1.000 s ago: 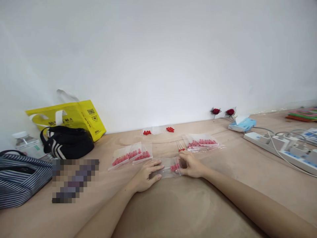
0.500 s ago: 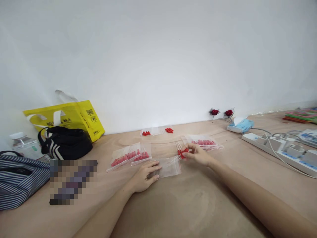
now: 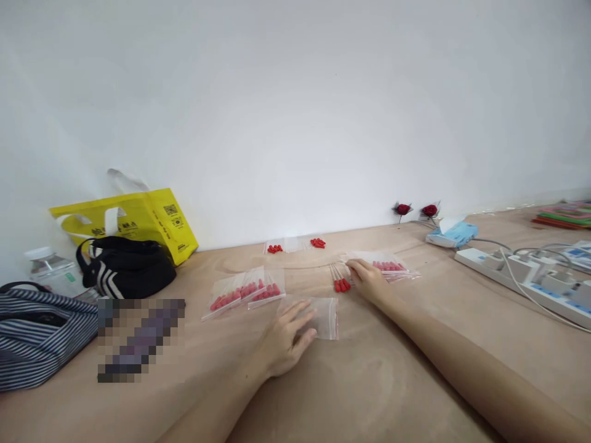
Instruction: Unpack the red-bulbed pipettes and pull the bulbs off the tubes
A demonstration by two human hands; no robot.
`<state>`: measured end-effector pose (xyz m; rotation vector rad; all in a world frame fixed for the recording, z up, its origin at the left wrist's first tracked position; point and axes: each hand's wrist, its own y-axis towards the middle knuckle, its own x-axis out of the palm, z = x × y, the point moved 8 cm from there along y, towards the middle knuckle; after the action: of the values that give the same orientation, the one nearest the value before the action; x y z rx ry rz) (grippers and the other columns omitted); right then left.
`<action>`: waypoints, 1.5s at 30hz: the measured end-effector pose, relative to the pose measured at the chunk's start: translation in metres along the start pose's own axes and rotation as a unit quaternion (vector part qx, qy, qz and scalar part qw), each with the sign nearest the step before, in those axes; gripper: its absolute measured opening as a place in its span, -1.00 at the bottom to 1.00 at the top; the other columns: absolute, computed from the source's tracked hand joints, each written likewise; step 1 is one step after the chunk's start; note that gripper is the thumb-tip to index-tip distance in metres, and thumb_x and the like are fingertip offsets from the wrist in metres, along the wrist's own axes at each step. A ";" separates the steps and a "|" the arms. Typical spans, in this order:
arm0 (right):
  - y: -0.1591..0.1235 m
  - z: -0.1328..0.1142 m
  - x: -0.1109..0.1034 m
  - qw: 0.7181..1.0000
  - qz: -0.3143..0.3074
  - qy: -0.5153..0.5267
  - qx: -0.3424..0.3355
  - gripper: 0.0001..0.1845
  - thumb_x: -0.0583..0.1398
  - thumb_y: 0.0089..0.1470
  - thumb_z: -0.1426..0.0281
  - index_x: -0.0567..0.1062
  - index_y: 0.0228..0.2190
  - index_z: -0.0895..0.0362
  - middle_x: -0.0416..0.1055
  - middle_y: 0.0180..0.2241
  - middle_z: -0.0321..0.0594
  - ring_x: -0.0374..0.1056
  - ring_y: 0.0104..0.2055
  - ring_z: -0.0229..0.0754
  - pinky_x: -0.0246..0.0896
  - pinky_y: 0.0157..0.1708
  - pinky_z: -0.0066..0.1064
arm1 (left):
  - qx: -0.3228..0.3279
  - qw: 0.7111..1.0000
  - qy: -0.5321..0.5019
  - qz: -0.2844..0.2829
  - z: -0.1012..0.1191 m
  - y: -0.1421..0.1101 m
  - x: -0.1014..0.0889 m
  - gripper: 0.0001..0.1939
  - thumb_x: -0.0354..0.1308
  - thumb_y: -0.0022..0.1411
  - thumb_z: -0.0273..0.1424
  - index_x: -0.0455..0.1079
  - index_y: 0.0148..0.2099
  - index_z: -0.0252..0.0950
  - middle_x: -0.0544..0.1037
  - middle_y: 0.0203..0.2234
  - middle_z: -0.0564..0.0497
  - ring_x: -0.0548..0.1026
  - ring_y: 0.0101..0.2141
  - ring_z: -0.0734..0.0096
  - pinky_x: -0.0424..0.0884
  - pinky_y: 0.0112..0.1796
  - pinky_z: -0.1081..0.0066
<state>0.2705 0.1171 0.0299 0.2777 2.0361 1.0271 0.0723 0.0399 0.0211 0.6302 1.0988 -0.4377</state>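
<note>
My left hand (image 3: 289, 335) lies flat with spread fingers on an empty clear zip bag (image 3: 321, 315) in the middle of the tan table. My right hand (image 3: 367, 278) rests further back, fingers loosely curled against a pile of clear bags (image 3: 385, 266) filled with red pieces. Just left of it, a small bunch of red-tipped sticks (image 3: 340, 283) lies loose on the table; the hand is not holding them. Two filled bags (image 3: 244, 290) lie to the left.
A yellow bag (image 3: 133, 218), a black striped bag (image 3: 124, 266), a striped pouch (image 3: 41, 335) and a water bottle (image 3: 48, 264) stand at left. Power strips with cables (image 3: 526, 274), a blue tissue pack (image 3: 452, 232) and two red roses (image 3: 415, 209) sit at right. Small red pieces (image 3: 295, 244) lie by the wall.
My right hand took the red-tipped sticks out of the clear bag, set them down on the table and moved onto the pile of filled bags. My left hand stayed on the emptied bag.
</note>
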 end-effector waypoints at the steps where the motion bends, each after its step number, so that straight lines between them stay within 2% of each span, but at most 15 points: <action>1: -0.001 -0.003 0.006 0.999 -0.023 -0.033 -0.016 -0.72 -0.04 0.03 0.53 0.40 -0.27 0.14 0.38 -0.21 -0.10 0.30 -0.16 -0.14 0.20 -0.19 -0.30 | 0.009 1.000 -0.003 -0.022 0.005 -0.001 0.004 -0.55 -0.11 0.21 -0.21 0.12 0.14 -0.14 0.12 0.15 -0.01 0.06 0.14 0.21 0.05 0.09 0.11; 4: -0.004 -0.007 0.020 0.990 -0.084 -0.105 -0.036 -0.71 -0.04 0.05 0.55 0.42 -0.28 0.15 0.38 -0.19 -0.08 0.29 -0.16 -0.13 0.18 -0.19 -0.33 | 0.019 0.995 0.001 -0.099 0.014 -0.003 0.014 -0.46 -0.13 0.20 -0.11 -0.05 0.20 -0.06 -0.04 0.20 0.00 -0.11 0.18 0.14 -0.09 0.10 0.00; 6: -0.005 -0.009 0.024 0.986 -0.107 -0.122 -0.040 -0.72 -0.04 0.06 0.55 0.43 -0.31 0.16 0.39 -0.22 -0.09 0.30 -0.19 -0.15 0.17 -0.20 -0.35 | 0.013 0.991 0.004 -0.134 0.015 -0.003 0.017 -0.47 -0.13 0.18 -0.07 -0.05 0.19 0.01 -0.05 0.20 0.01 -0.14 0.18 0.08 -0.16 0.09 -0.08; 9: -0.006 -0.013 0.023 0.984 -0.117 -0.126 -0.038 -0.76 -0.02 0.06 0.51 0.43 -0.31 0.15 0.40 -0.26 -0.10 0.31 -0.24 -0.16 0.16 -0.24 -0.36 | 0.006 0.989 -0.005 -0.145 0.013 -0.003 0.017 -0.49 -0.11 0.16 -0.05 0.01 0.16 0.06 -0.03 0.20 0.03 -0.14 0.18 0.03 -0.18 0.07 -0.13; 14: -0.008 -0.020 0.022 0.982 -0.138 -0.127 -0.027 -0.76 0.02 0.08 0.30 0.41 -0.35 0.16 0.40 -0.35 -0.12 0.30 -0.28 -0.13 0.11 -0.26 -0.34 | -0.006 0.992 -0.016 -0.122 0.009 -0.003 0.016 -0.46 -0.01 0.09 -0.03 0.12 0.12 0.02 0.07 0.17 -0.01 -0.08 0.17 0.00 -0.18 0.07 -0.13; 17: -0.009 -0.023 0.019 0.983 -0.130 -0.127 -0.018 -0.69 0.05 0.05 0.22 0.39 -0.28 0.18 0.39 -0.31 -0.09 0.28 -0.24 -0.10 0.09 -0.24 -0.32 | -0.024 0.994 -0.022 -0.107 0.003 -0.003 0.016 -0.55 0.01 0.10 -0.08 0.24 0.05 0.01 0.17 0.13 0.00 0.00 0.15 0.04 -0.15 0.07 -0.11; 21: -0.012 -0.025 0.010 0.985 -0.095 -0.144 -0.003 -0.68 0.06 0.03 0.19 0.38 -0.27 0.16 0.37 -0.29 -0.08 0.25 -0.20 -0.06 0.03 -0.20 -0.25 | -0.021 0.997 -0.038 -0.068 -0.002 -0.002 0.013 -0.69 -0.03 0.17 -0.25 0.33 -0.03 -0.02 0.28 0.06 0.04 0.14 0.10 0.17 -0.05 0.09 -0.01; 27: -0.017 -0.019 0.013 0.991 -0.104 -0.086 0.016 -0.73 0.03 0.05 0.22 0.37 -0.31 0.14 0.34 -0.39 -0.17 0.26 -0.34 -0.16 0.08 -0.31 -0.35 | -0.022 0.998 -0.041 -0.030 -0.006 0.001 0.004 -0.56 -0.06 0.07 -0.52 0.29 0.01 -0.13 0.41 -0.05 0.05 0.28 0.00 0.30 0.04 0.09 0.10; 30: -0.016 -0.017 0.007 0.995 -0.070 -0.063 0.028 -0.74 0.04 0.04 0.25 0.36 -0.29 0.15 0.34 -0.37 -0.14 0.25 -0.31 -0.14 0.10 -0.29 -0.32 | -0.046 0.998 -0.011 0.032 -0.014 0.003 -0.006 -0.58 -0.05 0.00 -0.57 0.38 -0.10 -0.17 0.48 -0.15 0.04 0.35 -0.08 0.30 0.14 0.04 0.14; 33: -0.018 -0.032 0.005 0.996 -0.088 -0.029 -0.007 -0.76 0.06 0.02 0.29 0.39 -0.29 0.15 0.33 -0.34 -0.12 0.24 -0.27 -0.12 0.09 -0.24 -0.28 | -0.115 0.988 0.029 0.096 -0.030 0.000 -0.015 -0.70 -0.02 0.09 -0.42 0.40 -0.12 -0.21 0.45 -0.12 -0.02 0.34 -0.06 0.25 0.19 0.00 0.16; 35: -0.022 -0.051 0.009 0.989 -0.137 0.019 -0.059 -0.72 0.11 -0.05 0.31 0.41 -0.24 0.14 0.32 -0.27 -0.11 0.23 -0.21 -0.11 0.09 -0.20 -0.26 | -0.145 0.986 0.042 0.070 -0.037 -0.001 -0.011 -0.60 0.01 0.11 -0.24 0.32 -0.01 -0.22 0.34 0.00 -0.08 0.25 0.03 0.17 0.16 0.02 0.13; 37: -0.028 -0.071 0.016 0.973 -0.195 0.062 -0.103 -0.60 0.18 -0.16 0.35 0.41 -0.18 0.09 0.28 -0.19 -0.12 0.20 -0.15 -0.09 0.08 -0.16 -0.23 | -0.139 0.989 0.045 0.004 -0.037 -0.002 0.000 -0.44 0.01 0.08 -0.09 0.21 0.09 -0.21 0.19 0.11 -0.11 0.12 0.11 0.12 0.07 0.06 0.09; 40: -0.036 -0.088 0.025 0.953 -0.258 0.101 -0.121 -0.57 0.19 -0.23 0.43 0.44 -0.20 0.01 0.25 -0.12 -0.17 0.19 -0.13 -0.09 0.07 -0.13 -0.20 | -0.119 0.990 0.045 -0.055 -0.034 -0.003 0.008 -0.38 -0.07 0.09 -0.01 0.11 0.15 -0.17 0.06 0.17 -0.09 -0.01 0.16 0.13 -0.07 0.10 0.05; 43: -0.037 -0.091 0.027 0.951 -0.254 0.136 -0.112 -0.72 0.13 -0.13 0.49 0.49 -0.31 0.03 0.28 -0.14 -0.19 0.23 -0.15 -0.16 0.10 -0.14 -0.26 | -0.102 0.993 0.033 -0.056 -0.030 -0.003 0.009 -0.42 -0.10 0.13 -0.03 0.12 0.14 -0.17 0.08 0.17 -0.06 0.00 0.16 0.16 -0.07 0.11 0.08; 45: -0.036 -0.090 0.025 0.954 -0.231 0.162 -0.105 -0.75 0.08 -0.06 0.51 0.48 -0.32 0.07 0.32 -0.20 -0.17 0.26 -0.20 -0.21 0.15 -0.18 -0.32 | -0.099 0.994 0.031 -0.022 -0.031 -0.001 0.004 -0.48 -0.10 0.15 -0.08 0.20 0.10 -0.20 0.17 0.13 -0.06 0.09 0.13 0.20 0.02 0.09 0.14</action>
<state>0.1921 0.0556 0.0189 -0.4909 2.1078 1.0205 0.0524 0.0592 0.0073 0.4485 1.2007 -0.3435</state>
